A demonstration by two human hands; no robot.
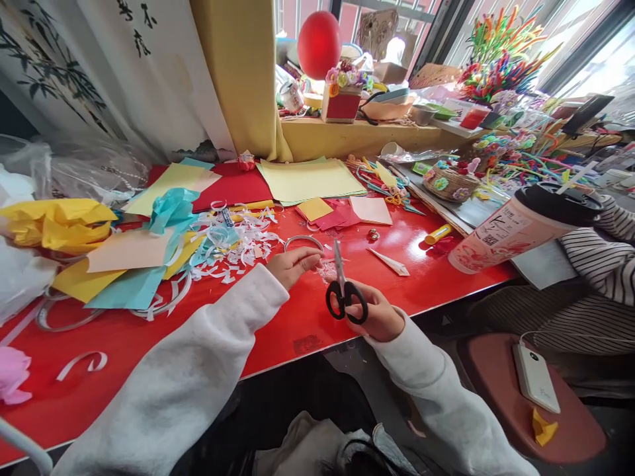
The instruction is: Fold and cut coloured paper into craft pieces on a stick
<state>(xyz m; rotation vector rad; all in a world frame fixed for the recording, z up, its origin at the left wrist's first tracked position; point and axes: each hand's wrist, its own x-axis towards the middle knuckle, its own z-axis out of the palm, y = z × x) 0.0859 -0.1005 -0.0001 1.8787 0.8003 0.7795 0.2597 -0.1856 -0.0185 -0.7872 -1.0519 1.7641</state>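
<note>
My right hand is wrapped around a pair of scissors with black handles, blades pointing up and away from me. To its left, my left hand is closed in a pinch above the red tabletop. What its fingertips hold, if anything, is too small to make out. A thin ring, like a nearly used-up tape roll, lies just behind my left hand. Between the two hands is a small patch of whitish scraps. A narrow folded white paper cone rests right of the scissors.
Shredded white paper strips and coloured paper sheets cover the left side. Yellow sheets lie at the back. On the right stand a tilted pink drink cup and a yellow glue stick. A person's striped sleeve is beyond.
</note>
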